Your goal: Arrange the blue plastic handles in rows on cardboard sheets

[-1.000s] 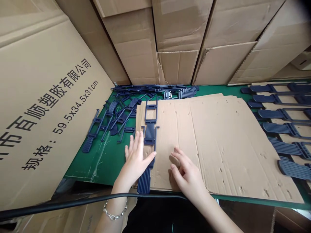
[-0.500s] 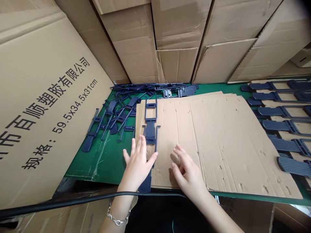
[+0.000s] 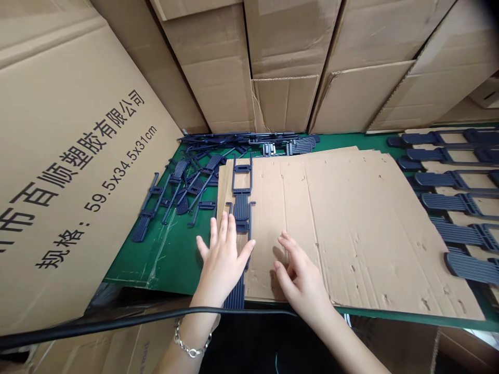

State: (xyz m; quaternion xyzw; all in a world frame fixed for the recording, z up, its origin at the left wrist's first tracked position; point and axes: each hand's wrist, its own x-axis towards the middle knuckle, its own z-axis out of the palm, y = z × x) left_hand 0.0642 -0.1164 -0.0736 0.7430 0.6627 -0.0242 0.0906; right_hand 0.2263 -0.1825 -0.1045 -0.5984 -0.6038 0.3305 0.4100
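Note:
Two dark blue plastic frames with ribbed plates lie in line along the left edge of a stack of cardboard sheets (image 3: 296, 208). The far frame (image 3: 242, 193) points away from me, its ribbed plate overlapping the hooked end of the near frame (image 3: 229, 300). My left hand (image 3: 220, 259), fingers spread and palm down, lies over the near frame and covers its middle. Whether it presses on the frame I cannot tell. My right hand (image 3: 302, 272) rests on or just above the cardboard, fingers loosely curled, thumb apart, nothing in it.
A jumble of similar blue frames (image 3: 195, 182) covers the green table (image 3: 175, 259) at left and back. More frames (image 3: 452, 202) lie in a row at right. A printed carton (image 3: 78, 156) leans at left; cartons (image 3: 284, 104) line the back. A black cable (image 3: 117, 322) crosses in front.
The near frame has shifted slightly left beneath my left hand, whose fingers have moved slightly forward. My right hand has stayed in place.

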